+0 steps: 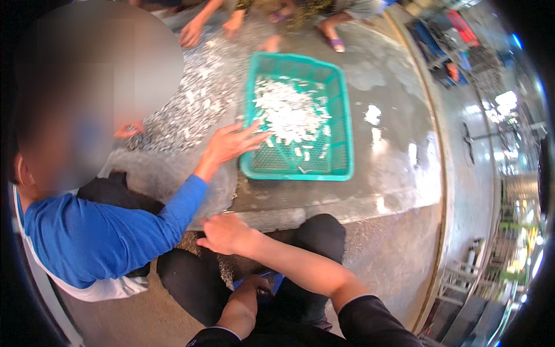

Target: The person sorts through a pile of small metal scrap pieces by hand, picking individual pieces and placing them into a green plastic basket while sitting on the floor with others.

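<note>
- Leave the co-worker's hand [228, 144], spread over the left rim of the teal basket [295, 175], room; your arms work close together.
- Use a light touch on the small silvery pieces [289, 113], fish by the look of them; they would likely slip or crush easily.
- Your right hand [222, 233] is loosely curled, fingers bent, near the slab's edge [272, 215]; you cannot tell whether it pinches anything.
- Your left hand [261, 283] is low between your knees at a blue object [278, 282]; its grip cannot be told.
- The basket sits ahead on the wet slab, pieces inside.
</note>
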`<state>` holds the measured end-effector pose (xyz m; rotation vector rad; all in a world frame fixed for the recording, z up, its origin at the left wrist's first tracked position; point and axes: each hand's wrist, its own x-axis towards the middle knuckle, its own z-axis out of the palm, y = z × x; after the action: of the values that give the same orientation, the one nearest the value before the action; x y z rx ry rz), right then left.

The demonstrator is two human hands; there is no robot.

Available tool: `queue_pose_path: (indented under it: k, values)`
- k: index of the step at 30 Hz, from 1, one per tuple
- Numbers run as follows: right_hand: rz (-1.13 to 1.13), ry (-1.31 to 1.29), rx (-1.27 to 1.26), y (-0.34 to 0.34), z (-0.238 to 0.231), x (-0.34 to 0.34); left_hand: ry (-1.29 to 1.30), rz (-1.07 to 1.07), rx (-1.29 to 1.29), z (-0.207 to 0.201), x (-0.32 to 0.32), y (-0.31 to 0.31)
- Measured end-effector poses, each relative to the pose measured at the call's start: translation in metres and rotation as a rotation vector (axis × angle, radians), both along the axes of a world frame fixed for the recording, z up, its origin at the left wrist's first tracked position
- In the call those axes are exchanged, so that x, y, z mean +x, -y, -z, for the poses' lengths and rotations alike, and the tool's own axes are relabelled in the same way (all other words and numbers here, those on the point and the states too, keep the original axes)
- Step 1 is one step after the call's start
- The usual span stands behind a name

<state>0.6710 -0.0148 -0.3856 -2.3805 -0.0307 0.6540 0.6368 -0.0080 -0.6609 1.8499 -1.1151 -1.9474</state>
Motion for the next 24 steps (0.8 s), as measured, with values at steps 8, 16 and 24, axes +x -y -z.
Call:
queue_pose_path:
  k: [8,16,24]
  values:
    - [0.123,0.111,-0.027,0.02,-0.023,-0.05,-0.003,0.265,0.556,-0.024,-0.155,-0.15]
    - [0.593,0.205,0.306,0.01,-0.026,-0.145,-0.006,0.293,0.609,-0.059,-0.161,-0.154]
    - [0.662,0.41,0.421,-0.013,-0.038,-0.15,0.098,0.205,0.448,-0.052,-0.147,-0.184]
